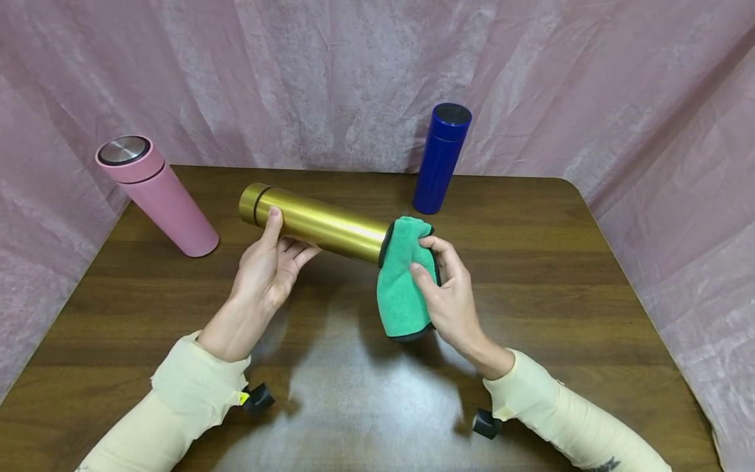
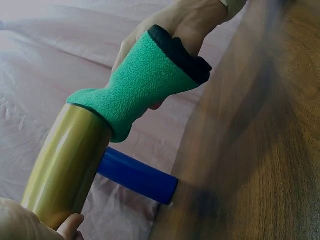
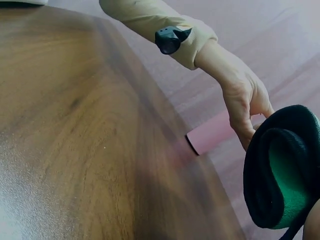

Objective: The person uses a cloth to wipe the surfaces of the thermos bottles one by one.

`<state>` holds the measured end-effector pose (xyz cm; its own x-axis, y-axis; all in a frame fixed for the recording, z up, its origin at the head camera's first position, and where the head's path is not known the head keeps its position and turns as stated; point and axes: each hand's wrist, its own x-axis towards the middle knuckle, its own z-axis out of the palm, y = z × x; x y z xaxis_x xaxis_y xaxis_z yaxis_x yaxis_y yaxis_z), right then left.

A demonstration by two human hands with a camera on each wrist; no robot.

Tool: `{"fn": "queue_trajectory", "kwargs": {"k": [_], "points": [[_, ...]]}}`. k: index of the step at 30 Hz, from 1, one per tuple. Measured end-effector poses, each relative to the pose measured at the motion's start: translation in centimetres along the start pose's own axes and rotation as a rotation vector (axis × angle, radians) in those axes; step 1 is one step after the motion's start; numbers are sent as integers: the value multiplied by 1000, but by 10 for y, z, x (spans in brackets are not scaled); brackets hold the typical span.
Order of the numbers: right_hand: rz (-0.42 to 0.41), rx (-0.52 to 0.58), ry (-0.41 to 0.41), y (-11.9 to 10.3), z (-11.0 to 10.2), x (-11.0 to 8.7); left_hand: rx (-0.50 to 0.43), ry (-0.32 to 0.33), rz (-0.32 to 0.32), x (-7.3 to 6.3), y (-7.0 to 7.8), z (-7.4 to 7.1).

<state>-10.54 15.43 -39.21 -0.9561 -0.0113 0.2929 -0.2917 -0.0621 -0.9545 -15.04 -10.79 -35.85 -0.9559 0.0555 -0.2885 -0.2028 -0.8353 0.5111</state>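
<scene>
A gold thermos bottle (image 1: 321, 219) lies nearly sideways above the table, its capped end to the left. My left hand (image 1: 265, 269) grips it near the cap, thumb on the near side and fingers beneath. At the bottle's base, my right hand (image 1: 451, 288) pinches a green cloth (image 1: 404, 282) with dark edging, which is draped over that end and hangs down. In the left wrist view the cloth (image 2: 140, 80) covers the end of the gold bottle (image 2: 70, 160). From the right wrist, the folded cloth (image 3: 287, 175) hides most of the bottle.
On the left of the wooden table (image 1: 560, 282) stands a pink thermos (image 1: 168, 203) with a steel-topped lid. A blue thermos (image 1: 439, 164) stands near the back edge, right of centre. Pink curtains (image 1: 330, 78) hang behind and beside the table.
</scene>
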Motion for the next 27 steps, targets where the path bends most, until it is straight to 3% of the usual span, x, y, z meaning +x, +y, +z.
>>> {"fn": "queue_trajectory", "kwargs": {"k": [6,18,22,27], "points": [[26,53,-4,-2,3,-4,-15,12,7,-1,0,1],[49,2,-91,-2,3,-18,-29,36,21,-2,1,-1],[32,-49,-164,-3,0,-21,-5,36,37,-1,3,-1],[82,-114,-320,0,-3,-25,10,39,61,2,7,-2]]}}
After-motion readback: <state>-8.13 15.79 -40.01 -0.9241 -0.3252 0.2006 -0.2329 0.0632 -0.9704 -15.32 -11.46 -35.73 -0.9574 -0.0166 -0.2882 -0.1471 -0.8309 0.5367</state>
